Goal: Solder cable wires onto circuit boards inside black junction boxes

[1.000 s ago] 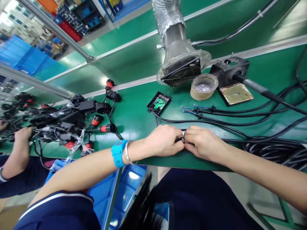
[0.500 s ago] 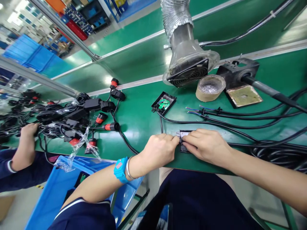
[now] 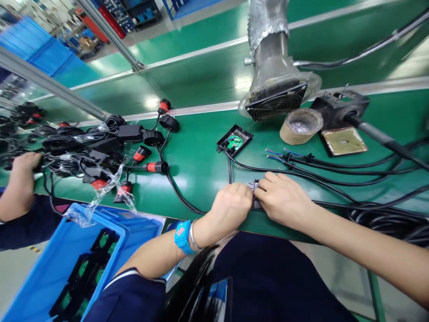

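Both hands meet at a small black plastic case (image 3: pixel 257 205) near the bench's front edge, which their fingers largely cover. My left hand (image 3: pixel 233 205), wearing a blue wristband, is closed at the case's left end. My right hand (image 3: pixel 283 199) pinches at its top and right side. What exactly lies between the fingertips is hidden. Behind them rests another open black case (image 3: pixel 234 141) with a green circuit board (image 3: pixel 234 142) inside and a black cable leaving it. Several cables with stripped, coloured wire ends (image 3: pixel 273 154) lie to its right.
A fume extractor (image 3: pixel 281 98) hangs behind a cardboard ring (image 3: pixel 300 127) holding metal shavings. Right of it are a soldering iron holder (image 3: pixel 338 109) and a sponge tray (image 3: pixel 345 142). Cables with red-black connectors (image 3: pixel 156 167) crowd the left, near a co-worker's hand (image 3: pixel 27 162). A blue bin (image 3: pixel 122 237) holds cases.
The view has shifted, showing more of the blue bin and its cases. My hands stay at the small case, with the fingers now covering more of it.
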Demonstrator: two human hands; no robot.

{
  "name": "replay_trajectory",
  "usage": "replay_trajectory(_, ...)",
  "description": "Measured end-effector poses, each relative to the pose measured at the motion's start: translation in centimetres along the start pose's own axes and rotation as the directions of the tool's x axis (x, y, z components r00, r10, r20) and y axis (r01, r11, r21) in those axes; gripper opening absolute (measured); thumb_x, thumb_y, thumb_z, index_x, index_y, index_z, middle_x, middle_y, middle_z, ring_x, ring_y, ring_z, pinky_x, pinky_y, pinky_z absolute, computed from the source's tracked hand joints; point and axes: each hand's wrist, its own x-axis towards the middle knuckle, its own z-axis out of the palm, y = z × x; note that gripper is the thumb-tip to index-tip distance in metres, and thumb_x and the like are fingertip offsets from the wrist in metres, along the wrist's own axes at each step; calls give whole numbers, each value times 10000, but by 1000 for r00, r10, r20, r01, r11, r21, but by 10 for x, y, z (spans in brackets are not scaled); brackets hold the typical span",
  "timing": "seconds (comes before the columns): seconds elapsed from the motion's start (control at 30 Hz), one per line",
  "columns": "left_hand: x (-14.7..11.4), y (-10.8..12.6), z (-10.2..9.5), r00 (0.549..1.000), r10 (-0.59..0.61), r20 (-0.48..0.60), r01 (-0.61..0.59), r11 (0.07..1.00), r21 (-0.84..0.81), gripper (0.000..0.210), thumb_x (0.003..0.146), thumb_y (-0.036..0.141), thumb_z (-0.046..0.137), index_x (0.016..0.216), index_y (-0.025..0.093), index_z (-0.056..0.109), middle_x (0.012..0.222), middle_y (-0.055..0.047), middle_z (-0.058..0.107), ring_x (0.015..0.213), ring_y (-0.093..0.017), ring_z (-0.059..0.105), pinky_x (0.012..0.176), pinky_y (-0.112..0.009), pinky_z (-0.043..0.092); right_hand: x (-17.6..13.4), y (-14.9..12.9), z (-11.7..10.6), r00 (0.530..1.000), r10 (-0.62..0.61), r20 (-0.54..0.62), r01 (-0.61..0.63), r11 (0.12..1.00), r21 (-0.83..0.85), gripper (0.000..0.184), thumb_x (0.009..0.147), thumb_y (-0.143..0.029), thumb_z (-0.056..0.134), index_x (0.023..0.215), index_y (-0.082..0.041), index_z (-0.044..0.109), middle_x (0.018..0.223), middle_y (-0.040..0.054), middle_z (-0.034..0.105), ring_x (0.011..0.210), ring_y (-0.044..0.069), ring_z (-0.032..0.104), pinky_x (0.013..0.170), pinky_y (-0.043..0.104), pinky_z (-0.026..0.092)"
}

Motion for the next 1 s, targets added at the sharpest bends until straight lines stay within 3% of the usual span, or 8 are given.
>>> replay_trajectory(0.13, -7, 4, 5, 983, -140, -120, 119, 980, -162, 255, 890, 58, 419, 1109, 133, 528, 930, -57, 582, 825, -189, 555, 746, -307, 500, -14, -6, -2, 994, 75, -75, -71, 996, 50, 244, 921, -278, 494, 960, -121, 677, 854, 97, 612, 839, 197, 453, 746, 331, 345)
replay_trajectory(0.2, -8, 9, 10, 974, -166, -154, 134, 971, -199, 241, 875, 31, 385, 1042, 132, 527, 911, -60, 563, 816, -195, 537, 744, -317, 499, -19, -17, 0, 984, 123, -127, -119, 992, 39, 328, 929, -286, 472, 1095, -64, 648, 914, 126, 617, 871, 214, 460, 766, 346, 364)
replay_trajectory(0.3, -7, 13, 20, 964, -178, -196, 133, 966, -222, 185, 903, 72, 353, 916, 148, 521, 859, -64, 537, 781, -204, 511, 698, -322, 493, -21, -36, 4, 982, 133, -137, -144, 987, -76, 397, 917, -314, 486, 1119, -8, 637, 895, 145, 600, 851, 237, 456, 728, 368, 353)
replay_trajectory(0.4, -5, 8, 29, 956, -145, -256, 82, 967, -242, 204, 941, 142, 342, 855, 164, 526, 826, -54, 542, 755, -187, 516, 670, -297, 484, -19, -39, 4, 985, 124, -123, -141, 980, -139, 414, 909, -349, 504, 1094, -9, 652, 861, 141, 592, 838, 239, 458, 708, 374, 337)
replay_trajectory(0.5, -5, -2, 38, 938, -105, -332, 17, 966, -257, 198, 942, 196, 394, 837, 172, 561, 782, -29, 557, 717, -150, 542, 624, -254, 461, -25, -24, 2, 989, 113, -98, -114, 993, -5, 410, 919, -394, 492, 1123, -75, 651, 959, 139, 611, 923, 254, 468, 761, 392, 365)
replay_trajectory(0.6, -7, -10, 46, 894, -57, -445, -53, 972, -230, 172, 932, 270, 475, 864, 190, 612, 723, 0, 567, 635, -111, 547, 527, -233, 398, -38, -4, 2, 982, 126, -144, -100, 980, 172, 379, 903, -373, 528, 1152, -106, 628, 1071, 136, 601, 1020, 257, 454, 856, 413, 410)
replay_trajectory(0.73, -8, -15, 51, 823, 15, -567, -148, 971, -189, 185, 915, 304, 537, 809, 192, 640, 606, 29, 541, 542, -85, 522, 453, -246, 315, -50, 5, 7, 970, 140, -197, -91, 968, 235, 418, 860, -398, 602, 1156, -103, 608, 1103, 138, 598, 1042, 256, 467, 910, 435, 437)
replay_trajectory(1.0, -4, -26, 45, 791, 148, -593, -251, 963, -94, 148, 911, 271, 543, 887, 165, 643, 595, 31, 564, 529, -80, 523, 472, -229, 322, -54, 1, 4, 956, 158, -249, -82, 953, 290, 462, 813, -442, 663, 1138, -126, 576, 1069, 119, 615, 1020, 246, 507, 893, 425, 464)
